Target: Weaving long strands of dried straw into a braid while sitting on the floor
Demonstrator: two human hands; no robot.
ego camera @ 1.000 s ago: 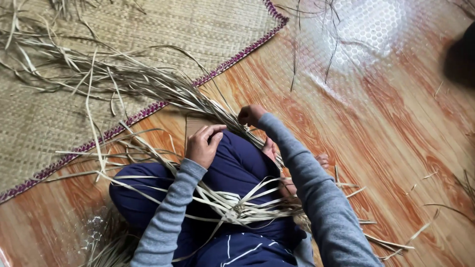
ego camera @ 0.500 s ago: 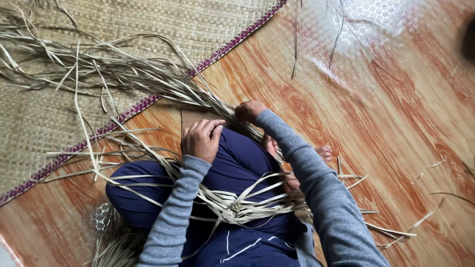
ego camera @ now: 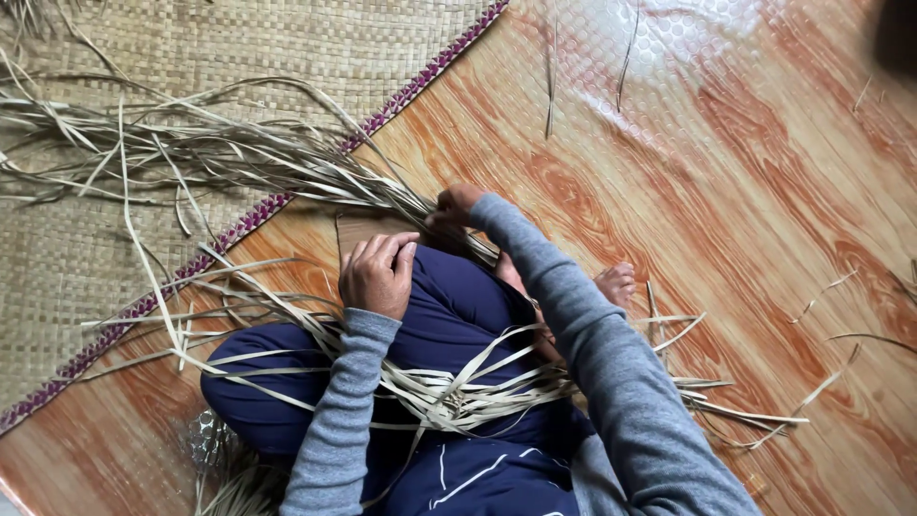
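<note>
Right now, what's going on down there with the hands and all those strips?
A person sits on the wood-patterned floor, legs in dark blue trousers. The right hand grips a bundle of long dried leaf strips that fans out over the woven mat. The left hand rests on the raised knee, fingers curled beside the strips. More strips lie across the lap, crossed and partly interlaced.

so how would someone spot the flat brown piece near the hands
Start at the woven straw mat with its purple edging, then cross onto the wood-patterned floor towards the person's knee. The flat brown piece lies just beyond the left hand: a straight-edged rectangle, unlike the pale strips around it.
</note>
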